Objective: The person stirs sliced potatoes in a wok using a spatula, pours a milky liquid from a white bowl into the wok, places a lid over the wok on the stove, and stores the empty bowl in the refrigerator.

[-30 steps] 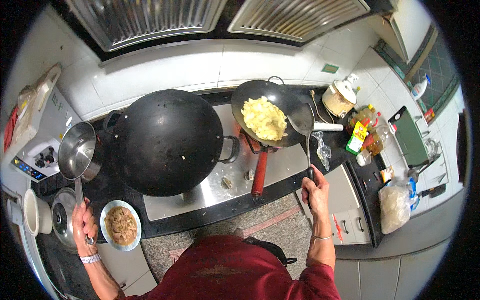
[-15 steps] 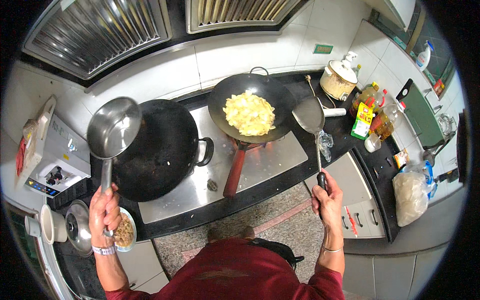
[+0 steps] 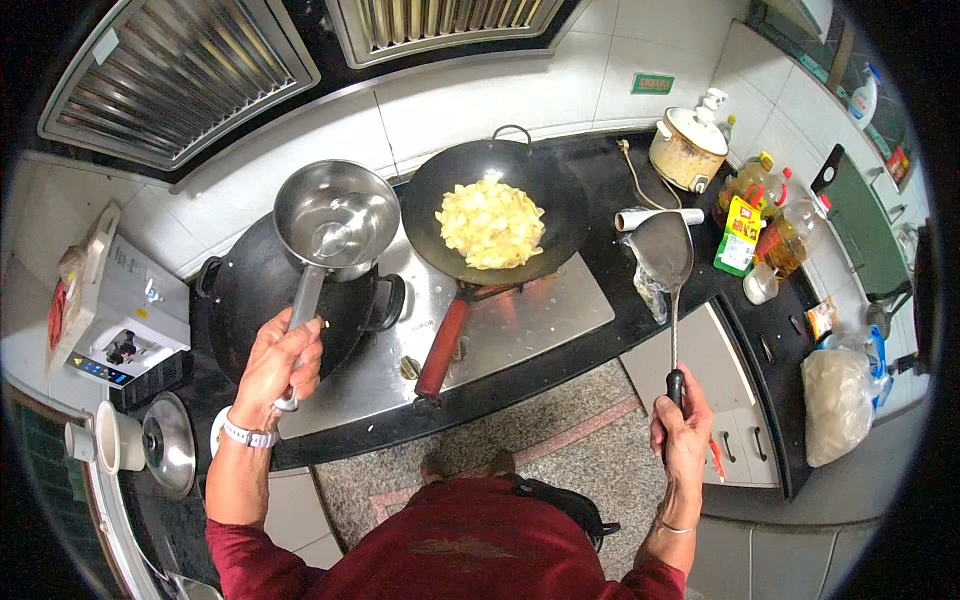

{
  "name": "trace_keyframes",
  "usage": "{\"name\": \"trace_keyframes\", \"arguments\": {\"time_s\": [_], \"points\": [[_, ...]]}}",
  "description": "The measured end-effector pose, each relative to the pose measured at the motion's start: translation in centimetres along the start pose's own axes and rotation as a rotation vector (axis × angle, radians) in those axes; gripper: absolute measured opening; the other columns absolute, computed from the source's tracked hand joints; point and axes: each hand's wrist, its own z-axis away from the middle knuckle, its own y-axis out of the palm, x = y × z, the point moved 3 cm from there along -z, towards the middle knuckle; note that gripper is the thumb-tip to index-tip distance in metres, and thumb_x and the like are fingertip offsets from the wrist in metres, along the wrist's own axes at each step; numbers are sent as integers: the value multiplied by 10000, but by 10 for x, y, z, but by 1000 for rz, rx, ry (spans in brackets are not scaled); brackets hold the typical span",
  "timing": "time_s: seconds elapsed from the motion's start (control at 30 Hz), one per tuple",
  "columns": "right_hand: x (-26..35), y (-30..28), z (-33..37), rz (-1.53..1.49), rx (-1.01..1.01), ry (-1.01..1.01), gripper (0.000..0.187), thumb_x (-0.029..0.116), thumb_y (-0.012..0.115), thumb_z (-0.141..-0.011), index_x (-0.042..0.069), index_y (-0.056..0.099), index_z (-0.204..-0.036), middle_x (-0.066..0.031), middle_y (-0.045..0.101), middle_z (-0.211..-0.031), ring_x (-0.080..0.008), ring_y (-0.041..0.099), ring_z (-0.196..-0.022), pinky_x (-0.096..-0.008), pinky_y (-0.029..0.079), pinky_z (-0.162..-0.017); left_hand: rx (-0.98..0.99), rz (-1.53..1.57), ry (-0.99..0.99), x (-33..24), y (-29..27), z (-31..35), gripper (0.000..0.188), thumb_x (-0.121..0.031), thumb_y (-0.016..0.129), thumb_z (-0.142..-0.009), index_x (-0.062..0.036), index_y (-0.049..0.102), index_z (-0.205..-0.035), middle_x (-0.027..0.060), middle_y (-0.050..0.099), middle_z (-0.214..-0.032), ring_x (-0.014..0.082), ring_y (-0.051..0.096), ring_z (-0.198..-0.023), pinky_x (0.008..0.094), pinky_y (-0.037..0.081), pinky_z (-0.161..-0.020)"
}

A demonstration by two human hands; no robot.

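Observation:
My left hand (image 3: 283,362) grips the handle of a steel saucepan (image 3: 337,215) that seems to hold clear liquid. It is held up over a large black wok (image 3: 245,290) on the left side of the hob. In my right hand (image 3: 682,420) is the black handle of a wok spatula (image 3: 664,250); its metal blade is raised over the counter, right of the second wok. That smaller wok (image 3: 425,225), with a red handle (image 3: 442,350), sits over a lit burner. Pale yellow chopped pieces (image 3: 490,225) are heaped in it.
Oil bottles (image 3: 785,240) and a yellow-green pouch (image 3: 738,235) stand on the right counter, near a white electric pot (image 3: 688,148). A water dispenser (image 3: 135,315), a steel lid (image 3: 168,445) and a white container (image 3: 122,437) are at left. Range hood filters (image 3: 180,80) hang above.
My left hand has carried the saucepan to the right, closer to the red-handled wok. My right hand and the spatula have shifted right and slightly down. The head view has shifted slightly.

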Motion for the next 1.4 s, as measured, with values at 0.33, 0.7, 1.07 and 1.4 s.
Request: {"name": "trace_keyframes", "arguments": {"time_s": [0.33, 0.7, 1.07, 1.4], "points": [[-3, -16, -11, 41, 30, 3, 506, -15, 533, -850, -16, 432, -1345, -14, 507, -637, -64, 421, -420, -216, 319, -346, -44, -176, 10, 6, 24, -23, 145, -171, 534, -929, -56, 445, -939, -11, 429, -605, 58, 359, -356, 226, 310, -311], [-7, -14, -17, 19, 36, -18, 512, -28, 554, -846, -1, 442, -1345, -8, 508, -630, -62, 417, -409, -212, 318, -335, -29, -241, 17, 5, 29, -28, 147, -151, 528, -900, -55, 418, -915, -1, 428, -609, 71, 374, -357, 241, 328, -321], [-8, -16, -21, 11, 52, -23, 513, -27, 554, -850, 3, 440, -1350, -6, 512, -640, -59, 413, -406, -208, 313, -332, -34, -279, 35, 2, 35, -30, 124, -131, 509, -899, -48, 417, -908, 2, 429, -609, 74, 390, -366, 239, 335, -328], [-3, -10, -22, 39, 62, -27, 510, -15, 559, -855, -3, 432, -1349, -1, 489, -605, -59, 412, -403, -211, 309, -327, -20, -242, 33, 6, 32, -35, 141, -146, 522, -911, -51, 417, -912, 4, 430, -610, 70, 385, -357, 237, 329, -319]]}}
